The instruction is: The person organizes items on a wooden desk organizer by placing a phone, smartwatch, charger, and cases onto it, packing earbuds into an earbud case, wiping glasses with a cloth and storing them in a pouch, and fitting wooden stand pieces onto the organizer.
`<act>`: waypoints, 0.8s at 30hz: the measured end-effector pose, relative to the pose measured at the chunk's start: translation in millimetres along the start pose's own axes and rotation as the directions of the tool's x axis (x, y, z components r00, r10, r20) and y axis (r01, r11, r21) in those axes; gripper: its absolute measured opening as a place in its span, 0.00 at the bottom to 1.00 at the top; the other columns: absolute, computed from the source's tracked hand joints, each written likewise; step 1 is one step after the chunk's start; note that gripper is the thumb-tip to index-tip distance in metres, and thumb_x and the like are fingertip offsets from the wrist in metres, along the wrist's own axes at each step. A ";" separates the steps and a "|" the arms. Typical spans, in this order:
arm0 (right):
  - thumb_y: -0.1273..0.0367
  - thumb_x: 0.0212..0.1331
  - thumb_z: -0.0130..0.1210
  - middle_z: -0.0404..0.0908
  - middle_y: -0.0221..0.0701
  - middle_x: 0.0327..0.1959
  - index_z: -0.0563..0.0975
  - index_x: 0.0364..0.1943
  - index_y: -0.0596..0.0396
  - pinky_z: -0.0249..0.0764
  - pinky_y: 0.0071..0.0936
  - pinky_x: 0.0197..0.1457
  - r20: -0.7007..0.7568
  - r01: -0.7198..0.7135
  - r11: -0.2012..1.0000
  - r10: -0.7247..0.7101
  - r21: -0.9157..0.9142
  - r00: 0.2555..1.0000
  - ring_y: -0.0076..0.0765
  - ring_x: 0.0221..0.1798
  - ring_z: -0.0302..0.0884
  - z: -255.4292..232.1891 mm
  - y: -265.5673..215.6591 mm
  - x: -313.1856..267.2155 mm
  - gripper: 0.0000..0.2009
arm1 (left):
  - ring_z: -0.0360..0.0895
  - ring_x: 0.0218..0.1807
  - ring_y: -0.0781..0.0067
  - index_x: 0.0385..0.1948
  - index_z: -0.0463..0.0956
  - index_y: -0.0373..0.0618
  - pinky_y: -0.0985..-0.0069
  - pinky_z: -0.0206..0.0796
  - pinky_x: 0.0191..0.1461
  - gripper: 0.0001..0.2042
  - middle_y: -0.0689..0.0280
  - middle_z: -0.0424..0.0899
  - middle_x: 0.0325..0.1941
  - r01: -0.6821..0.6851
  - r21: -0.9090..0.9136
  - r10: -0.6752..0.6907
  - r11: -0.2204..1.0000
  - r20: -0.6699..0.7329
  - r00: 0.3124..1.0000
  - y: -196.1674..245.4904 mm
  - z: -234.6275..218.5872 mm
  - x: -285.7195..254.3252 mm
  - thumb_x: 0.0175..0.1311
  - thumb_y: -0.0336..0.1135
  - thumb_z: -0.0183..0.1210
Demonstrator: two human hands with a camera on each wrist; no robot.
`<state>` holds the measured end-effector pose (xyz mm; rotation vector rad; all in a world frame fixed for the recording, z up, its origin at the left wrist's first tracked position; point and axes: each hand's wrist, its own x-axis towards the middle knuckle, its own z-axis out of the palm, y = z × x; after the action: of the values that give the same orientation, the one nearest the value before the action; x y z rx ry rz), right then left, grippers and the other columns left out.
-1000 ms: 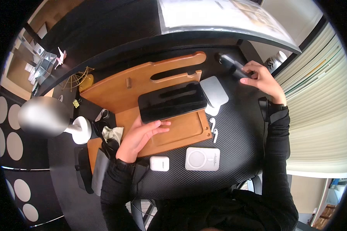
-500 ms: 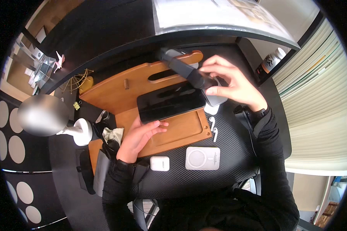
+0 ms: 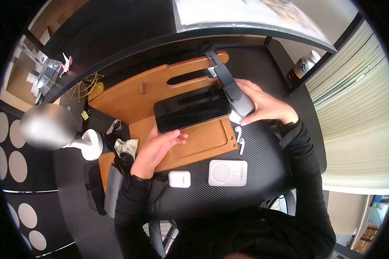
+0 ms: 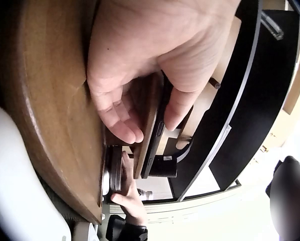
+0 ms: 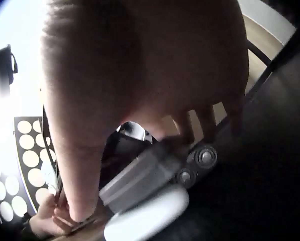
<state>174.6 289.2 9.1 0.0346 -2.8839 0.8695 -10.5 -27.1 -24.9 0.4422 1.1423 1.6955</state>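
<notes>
My left hand [image 3: 153, 149] pinches a black smartphone [image 3: 192, 108] by its lower left part; in the left wrist view the thumb lies on one side of the phone [image 4: 152, 143], with the fingers at its brown backing. The phone leans before the upright back of a wooden desk organizer [image 3: 125, 93]. At the phone's right end my right hand [image 3: 266, 103] grips a black-and-grey hinged folding device [image 3: 231, 88], its dark arm pointing up and left. The right wrist view shows its grey body [image 5: 142, 178] with round pivots, over a white rounded thing [image 5: 147, 216].
Two white earbuds [image 3: 240, 140] lie right of the organizer. A white earbud case [image 3: 179, 179] and a white power bank [image 3: 227, 173] lie in front. To the left are a white lamp [image 3: 92, 144] and a light cloth [image 3: 126, 147]. A bottle [image 3: 304, 64] stands back right.
My right hand has brought the folding device from the back right over to the phone's right end, and its arm now stretches up and left. My left hand stays at the phone.
</notes>
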 end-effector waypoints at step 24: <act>0.52 0.44 0.73 0.69 0.44 0.65 0.72 0.61 0.57 0.68 0.46 0.67 0.072 0.154 0.986 -0.158 0.062 0.985 0.52 0.65 0.69 32.8 -92.0 -44.3 0.39 | 0.80 0.29 0.74 0.46 0.79 0.38 0.76 0.70 0.32 0.20 0.64 0.84 0.29 0.016 0.929 -0.135 0.371 0.037 0.990 63.9 8.2 -40.6 0.66 0.48 0.63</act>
<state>220.1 193.6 26.7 0.3022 -2.8771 0.9386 -20.9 -62.0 41.9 1.1472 1.9616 0.7256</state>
